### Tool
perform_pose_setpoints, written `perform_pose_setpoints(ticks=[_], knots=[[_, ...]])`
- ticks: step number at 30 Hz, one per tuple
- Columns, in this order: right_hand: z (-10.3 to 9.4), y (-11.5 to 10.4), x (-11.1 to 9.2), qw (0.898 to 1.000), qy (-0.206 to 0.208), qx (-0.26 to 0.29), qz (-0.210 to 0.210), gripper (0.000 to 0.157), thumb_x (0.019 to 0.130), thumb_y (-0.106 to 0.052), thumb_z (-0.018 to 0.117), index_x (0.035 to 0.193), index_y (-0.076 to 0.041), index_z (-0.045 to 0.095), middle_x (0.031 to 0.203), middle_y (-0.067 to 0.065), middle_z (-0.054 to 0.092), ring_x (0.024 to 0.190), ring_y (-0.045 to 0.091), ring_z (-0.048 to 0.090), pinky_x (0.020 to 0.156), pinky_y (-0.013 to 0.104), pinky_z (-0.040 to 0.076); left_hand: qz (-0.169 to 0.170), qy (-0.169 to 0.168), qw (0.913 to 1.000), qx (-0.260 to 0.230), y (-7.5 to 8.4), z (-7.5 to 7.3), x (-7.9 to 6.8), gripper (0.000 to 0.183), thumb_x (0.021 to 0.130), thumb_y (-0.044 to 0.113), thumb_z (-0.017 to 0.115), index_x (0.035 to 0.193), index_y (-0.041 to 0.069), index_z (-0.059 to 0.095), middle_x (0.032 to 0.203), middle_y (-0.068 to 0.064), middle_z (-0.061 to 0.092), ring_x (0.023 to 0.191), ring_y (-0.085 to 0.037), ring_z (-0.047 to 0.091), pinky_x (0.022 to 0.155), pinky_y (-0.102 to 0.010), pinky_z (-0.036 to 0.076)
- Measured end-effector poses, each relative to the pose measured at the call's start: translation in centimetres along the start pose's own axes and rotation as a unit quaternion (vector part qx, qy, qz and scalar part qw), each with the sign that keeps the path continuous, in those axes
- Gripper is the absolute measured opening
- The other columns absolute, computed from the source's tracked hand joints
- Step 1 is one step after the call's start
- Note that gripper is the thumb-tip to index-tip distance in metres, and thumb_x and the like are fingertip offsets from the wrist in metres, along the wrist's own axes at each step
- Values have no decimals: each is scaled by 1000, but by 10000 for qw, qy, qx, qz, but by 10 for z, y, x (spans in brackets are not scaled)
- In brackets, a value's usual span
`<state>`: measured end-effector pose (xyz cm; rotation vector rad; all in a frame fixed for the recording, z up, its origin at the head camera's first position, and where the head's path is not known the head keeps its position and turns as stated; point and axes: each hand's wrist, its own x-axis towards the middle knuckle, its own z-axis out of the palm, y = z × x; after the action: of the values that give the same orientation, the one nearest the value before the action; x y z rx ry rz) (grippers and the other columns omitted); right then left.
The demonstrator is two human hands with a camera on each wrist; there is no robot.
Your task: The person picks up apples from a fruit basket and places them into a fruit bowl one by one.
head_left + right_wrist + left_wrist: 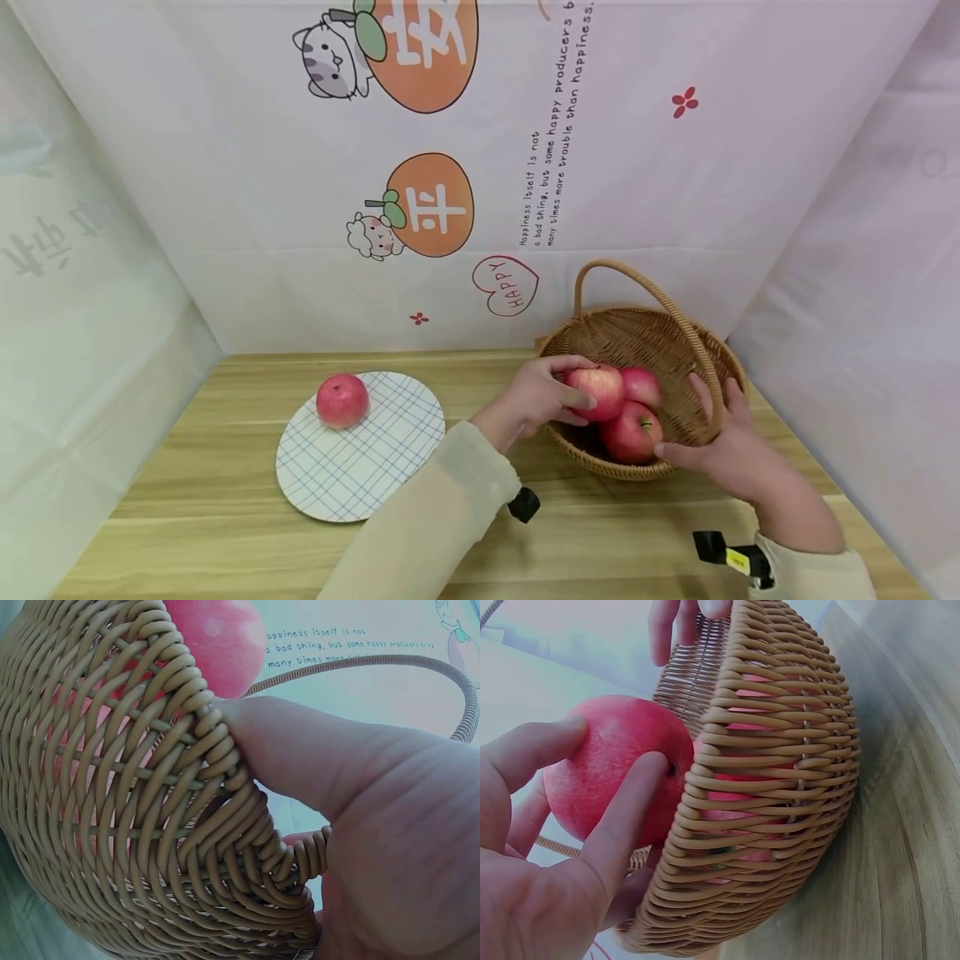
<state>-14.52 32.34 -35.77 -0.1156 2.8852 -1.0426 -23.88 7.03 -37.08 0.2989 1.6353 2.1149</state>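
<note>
the person's left hand [543, 392] has thumb and fingers curled round a red apple [596, 395], holding it at the left side of the basket's mouth. the right hand [731, 446] grips the wicker basket [600, 337] by its rim, thumb lying over the edge close to where the handle [651, 287] joins; some of those fingers i can't make out. two more apples [633, 433] sit inside, close by the held one. over on the left, well apart, a single apple [343, 401] rests on a round checked plate [390, 454] on the wooden table [217, 467].
</note>
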Motion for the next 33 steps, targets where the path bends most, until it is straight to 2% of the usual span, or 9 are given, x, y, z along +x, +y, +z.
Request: perform_pose_setpoints(ticks=[5,9,15,21,27,33], knots=[[0,-1,0,10000,3,-61,-16,123,83,-43,81,158,-9,-9,146,36,-36,128,71,-17,93,86,14,121,-175,9995,-237,7,-7,-9,48,75,-23,72,115,4,70,111,-16,63,82,-33,68,70,-51,60],[0,-1,0,10000,-17,-77,28,122,84,-43,80,158,-9,-10,146,37,-37,127,72,-16,93,86,15,191,-165,9992,-319,18,-16,-20,51,77,-22,71,121,4,68,119,-17,59,88,-34,67,73,-51,59],[-2,0,1,9998,-59,-173,30,122,84,-44,80,158,-9,-11,145,37,-37,126,73,-15,92,86,16,242,87,9996,-81,34,-40,-38,51,80,-15,73,126,7,67,131,-15,53,85,-38,70,76,-47,60],[-2,1,1,9997,-109,-185,69,122,84,-45,79,158,-9,-11,145,37,-37,126,74,-13,91,86,18,408,245,9988,-89,41,-68,-54,54,80,-17,71,130,2,63,138,-19,48,93,-40,68,82,-53,57],[-3,2,2,9997,-123,-153,119,121,85,-46,78,158,-9,-11,146,37,-37,125,75,-11,91,85,20,404,751,9960,263,36,-100,-65,50,83,-8,76,130,5,64,137,-19,48,97,-38,67,79,-48,59],[-3,2,3,9998,-118,-134,101,122,84,-46,79,158,-9,-11,146,37,-36,126,75,-12,92,85,17,232,1416,9873,682,25,-130,-78,50,83,-5,78,130,9,66,139,-17,46,103,-40,63,80,-48,59]])
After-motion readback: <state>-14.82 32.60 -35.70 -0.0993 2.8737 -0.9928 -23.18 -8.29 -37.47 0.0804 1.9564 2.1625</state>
